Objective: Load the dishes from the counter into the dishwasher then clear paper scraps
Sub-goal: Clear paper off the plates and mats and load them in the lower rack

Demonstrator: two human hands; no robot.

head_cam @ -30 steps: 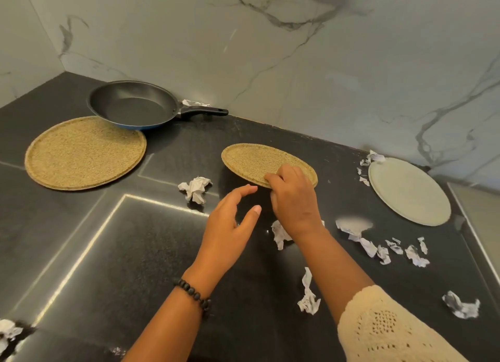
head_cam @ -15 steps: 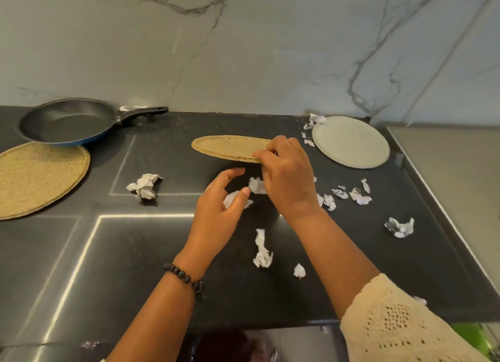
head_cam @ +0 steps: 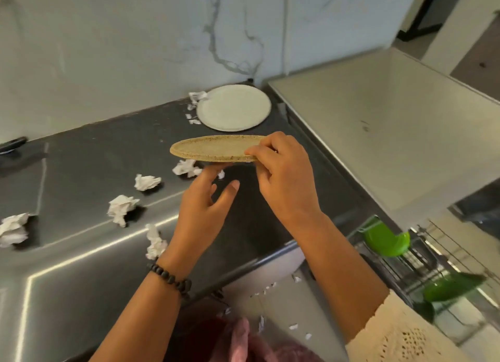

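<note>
nearest, down at the right, the dishwasher rack [head_cam: 422, 264] sits open with green dishes [head_cam: 385, 240] in it, paper bits [head_cam: 293, 326] on the floor beside it. up on the dark counter [head_cam: 81, 172], the left hand [head_cam: 205, 207] hovers with fingers loose and spread, holding nothing, right under the speckled tan plate [head_cam: 213, 148]. the right hand [head_cam: 284, 177] pinches that plate's right edge, plate lifted clear of the counter, nearly level. crumpled paper scraps [head_cam: 121, 207] lie scattered to the left. farther back, a white plate [head_cam: 234, 108] rests by the marble wall [head_cam: 135, 37].
</note>
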